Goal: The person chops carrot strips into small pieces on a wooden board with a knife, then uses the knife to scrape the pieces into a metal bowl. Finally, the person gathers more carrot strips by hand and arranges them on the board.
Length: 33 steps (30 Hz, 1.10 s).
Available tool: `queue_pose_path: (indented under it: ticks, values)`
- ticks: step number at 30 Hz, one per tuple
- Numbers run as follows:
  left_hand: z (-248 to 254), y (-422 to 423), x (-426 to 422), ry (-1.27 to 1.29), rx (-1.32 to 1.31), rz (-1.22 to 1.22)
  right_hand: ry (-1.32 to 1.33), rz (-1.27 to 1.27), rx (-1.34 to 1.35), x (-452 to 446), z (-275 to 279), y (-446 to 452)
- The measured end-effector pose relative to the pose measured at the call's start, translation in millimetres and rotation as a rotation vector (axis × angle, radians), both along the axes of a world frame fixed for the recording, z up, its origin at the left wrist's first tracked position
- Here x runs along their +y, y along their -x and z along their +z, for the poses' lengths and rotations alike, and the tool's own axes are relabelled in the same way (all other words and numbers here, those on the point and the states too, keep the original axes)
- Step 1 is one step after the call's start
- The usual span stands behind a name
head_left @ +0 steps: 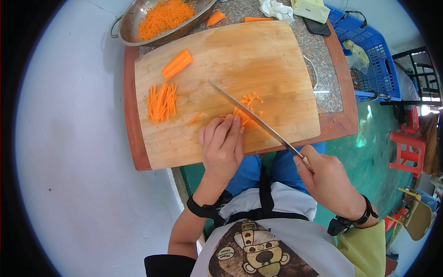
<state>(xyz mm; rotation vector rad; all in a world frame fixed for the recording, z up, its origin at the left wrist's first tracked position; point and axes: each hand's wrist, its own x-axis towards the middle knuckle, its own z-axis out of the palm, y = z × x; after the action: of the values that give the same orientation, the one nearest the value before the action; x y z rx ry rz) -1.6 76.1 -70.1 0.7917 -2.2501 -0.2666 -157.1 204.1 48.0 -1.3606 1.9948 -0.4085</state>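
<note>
My right hand (325, 177) is wrapped round the handle of a long knife (258, 121), whose blade slants up and left over the wooden cutting board (221, 55). Under my left hand (224, 143), carrot strips (246, 119) are pressed to the board near its front edge, the fingertips bent beside the blade. Small diced carrot bits (251, 99) lie just beyond the blade. A pile of thin carrot sticks (161, 102) rests on the left of the board, with a thick carrot piece (177, 64) above it.
A metal pan (130, 23) holding chopped carrot (165, 18) stands at the back left. Behind the board lie carrot pieces (216, 18), crumpled tissue (277, 10) and a dark phone (317, 27). A blue crate (387, 69) and red stool (408, 150) are at right.
</note>
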Motion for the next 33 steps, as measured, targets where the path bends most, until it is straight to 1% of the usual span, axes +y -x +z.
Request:
queue_pose_path:
  ticks: [13, 18, 22, 25, 28, 31, 33]
  values:
    - [3, 0, 0, -0.01, -0.024, -0.014, 0.001, 0.059, 0.043, 1, -8, 1]
    - [5, -1, 0, -0.019, -0.042, -0.031, -0.017, 0.095, 0.123, -5, -11, -5]
    - [4, -2, 0, -0.01, -0.048, -0.03, 0.008, 0.066, 0.114, -7, -12, -6]
    - [2, 0, 1, 0.005, -0.043, -0.019, 0.078, 0.045, 0.128, -9, -16, -3]
    - [1, 0, -1, 0.016, -0.033, -0.011, 0.091, 0.065, 0.076, -14, -14, 6]
    - [-1, -2, -1, 0.012, -0.011, -0.008, 0.027, 0.065, 0.033, -12, -8, 6]
    - [-2, -1, -1, 0.015, 0.006, -0.002, 0.124, -0.011, 0.025, -7, -9, 5]
